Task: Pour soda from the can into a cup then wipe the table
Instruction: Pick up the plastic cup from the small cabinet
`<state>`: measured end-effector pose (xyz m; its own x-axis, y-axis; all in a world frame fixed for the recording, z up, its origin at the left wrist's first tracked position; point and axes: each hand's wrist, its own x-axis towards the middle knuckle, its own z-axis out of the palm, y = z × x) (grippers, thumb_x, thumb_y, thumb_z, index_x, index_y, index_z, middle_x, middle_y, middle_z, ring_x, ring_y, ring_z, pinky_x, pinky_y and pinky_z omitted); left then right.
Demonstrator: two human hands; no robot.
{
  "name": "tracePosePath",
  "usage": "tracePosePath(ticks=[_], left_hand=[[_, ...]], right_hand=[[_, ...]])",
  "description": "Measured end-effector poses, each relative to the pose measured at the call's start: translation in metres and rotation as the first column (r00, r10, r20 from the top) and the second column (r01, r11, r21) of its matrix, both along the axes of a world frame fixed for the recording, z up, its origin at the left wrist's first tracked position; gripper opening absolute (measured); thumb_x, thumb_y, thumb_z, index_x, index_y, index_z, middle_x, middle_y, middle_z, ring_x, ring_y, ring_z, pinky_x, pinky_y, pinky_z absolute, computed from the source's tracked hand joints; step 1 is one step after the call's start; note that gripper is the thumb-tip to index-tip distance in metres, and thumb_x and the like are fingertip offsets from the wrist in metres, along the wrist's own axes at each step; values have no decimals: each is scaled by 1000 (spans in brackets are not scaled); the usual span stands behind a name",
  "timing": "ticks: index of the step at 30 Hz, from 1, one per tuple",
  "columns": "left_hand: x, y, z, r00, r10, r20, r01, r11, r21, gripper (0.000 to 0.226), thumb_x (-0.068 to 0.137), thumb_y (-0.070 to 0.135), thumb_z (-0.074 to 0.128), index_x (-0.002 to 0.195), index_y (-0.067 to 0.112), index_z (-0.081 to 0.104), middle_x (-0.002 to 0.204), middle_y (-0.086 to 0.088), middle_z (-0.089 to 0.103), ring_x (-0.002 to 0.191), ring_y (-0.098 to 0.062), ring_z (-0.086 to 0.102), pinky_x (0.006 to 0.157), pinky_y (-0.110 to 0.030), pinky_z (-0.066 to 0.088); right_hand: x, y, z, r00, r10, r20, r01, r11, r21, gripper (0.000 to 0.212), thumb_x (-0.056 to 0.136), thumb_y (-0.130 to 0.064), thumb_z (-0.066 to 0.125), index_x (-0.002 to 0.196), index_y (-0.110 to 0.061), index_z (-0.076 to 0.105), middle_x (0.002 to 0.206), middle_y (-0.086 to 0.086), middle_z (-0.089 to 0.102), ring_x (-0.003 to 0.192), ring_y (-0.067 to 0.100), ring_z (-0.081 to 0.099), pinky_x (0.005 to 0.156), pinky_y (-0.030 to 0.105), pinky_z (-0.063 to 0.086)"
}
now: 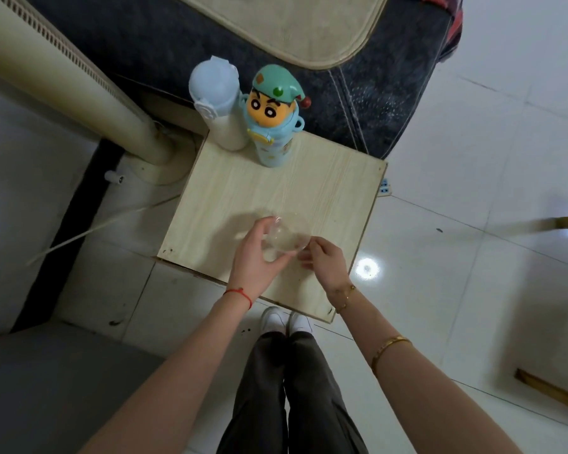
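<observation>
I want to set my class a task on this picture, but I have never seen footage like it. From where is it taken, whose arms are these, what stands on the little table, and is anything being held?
There is one picture, taken by a wide-angle camera worn on a person's head, looking down. That is why you see their own two arms, legs and white shoes from above. No machine is involved.

The small wooden table carries two drink bottles at its far edge: a white bottle and, beside it, a blue cartoon-character bottle.

Near the front, the left hand curls its fingers round a clear plastic cup. The right hand touches the cup's other side with its fingers; its grip is hard to make out. No soda can shows in the picture.
</observation>
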<state>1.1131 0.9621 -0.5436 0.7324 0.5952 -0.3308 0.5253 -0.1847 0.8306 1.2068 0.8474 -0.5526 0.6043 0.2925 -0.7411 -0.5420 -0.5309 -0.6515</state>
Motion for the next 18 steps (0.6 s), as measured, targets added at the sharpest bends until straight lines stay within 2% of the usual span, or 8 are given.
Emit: tracePosePath(ticks=[2, 7, 12, 18], left_hand=[[0, 1, 18, 1000, -10, 25, 10, 1000, -5, 61, 73, 30, 84, 126, 27, 51, 125, 15, 61, 114, -4, 58, 94, -21, 49], [1, -2, 86, 997, -14, 73, 16, 1000, -26, 65, 71, 27, 86, 128, 19, 54, 128, 12, 63, 116, 5, 56, 99, -21, 49], [-9, -15, 157, 993, -83, 87, 83, 997, -5, 64, 72, 27, 85, 128, 25, 55, 127, 11, 63, 116, 0, 57, 100, -27, 50], [-39, -40, 223, 978, -188, 89, 186, 982, 23, 61, 74, 33, 83, 128, 32, 53, 125, 18, 61, 117, 4, 55, 97, -20, 49]], right_hand=[[2, 0, 17, 1000, -3, 8, 3, 1000, 19, 30, 99, -14, 42, 110, -5, 68, 98, 10, 71, 80, 20, 67, 71, 27, 55], [4, -7, 85, 999, -32, 27, 31, 998, 53, 26, 98, -19, 53, 110, -4, 69, 99, 11, 72, 79, 18, 68, 71, 25, 57], [-7, -24, 158, 999, -33, 26, 31, 997, 75, 26, 96, -19, 57, 107, 0, 70, 94, 13, 72, 73, 15, 65, 69, 25, 55], [-38, -60, 226, 996, -84, 6, 83, 991, 103, 23, 92, -16, 60, 103, 2, 72, 93, 17, 73, 72, 16, 67, 67, 23, 55]])
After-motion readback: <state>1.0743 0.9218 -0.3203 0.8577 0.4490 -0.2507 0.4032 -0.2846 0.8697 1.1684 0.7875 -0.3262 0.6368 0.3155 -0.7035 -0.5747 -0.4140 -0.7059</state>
